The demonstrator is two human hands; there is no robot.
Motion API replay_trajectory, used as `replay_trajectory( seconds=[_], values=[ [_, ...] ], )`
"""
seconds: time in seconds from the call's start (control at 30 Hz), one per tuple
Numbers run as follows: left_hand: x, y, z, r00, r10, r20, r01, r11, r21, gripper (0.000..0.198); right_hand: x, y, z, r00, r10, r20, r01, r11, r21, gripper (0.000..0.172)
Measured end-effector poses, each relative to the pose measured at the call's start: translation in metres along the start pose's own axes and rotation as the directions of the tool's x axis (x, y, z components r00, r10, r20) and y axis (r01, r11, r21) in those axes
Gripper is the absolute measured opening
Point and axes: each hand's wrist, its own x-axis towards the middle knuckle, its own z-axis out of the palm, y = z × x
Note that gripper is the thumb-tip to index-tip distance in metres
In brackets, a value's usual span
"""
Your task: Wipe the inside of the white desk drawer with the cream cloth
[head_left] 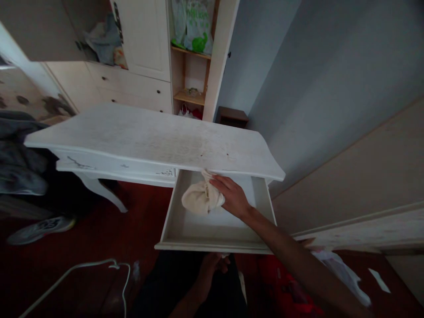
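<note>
While my right hand [233, 196] clamps crumpled cream cloth [200, 197] in its fingers, heavy near-side pressure could tip the shallow white drawer [198, 229].

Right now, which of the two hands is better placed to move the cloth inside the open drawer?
Probably the right hand: it grips the cream cloth within the open drawer. The left hand shows below the drawer's front edge, outside it.

The cream cloth [199, 198] is crumpled — over the pulled-out white drawer [198, 229].
</note>
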Motion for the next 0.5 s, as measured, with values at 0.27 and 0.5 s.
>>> replay_trajectory(
  seconds=[0.27, 0.5],
  values=[
    [-0.001, -0.001, 0.001, 1.0, 0.013, 0.012, -0.013, 1.0, -0.006, 0.069, 0.084, -0.06, 0.04, 0.998, 0.067, -0.014, -0.064, 0.984, 0.168, 0.045],
    [0.0, -0.006, -0.001, 0.998, 0.049, 0.047, -0.049, 0.999, -0.02, 0.063, 0.07, -0.096, 0.032, 0.983, -0.088, 0.159, 0.077, 0.994, 0.076, 0.033]
  ],
)
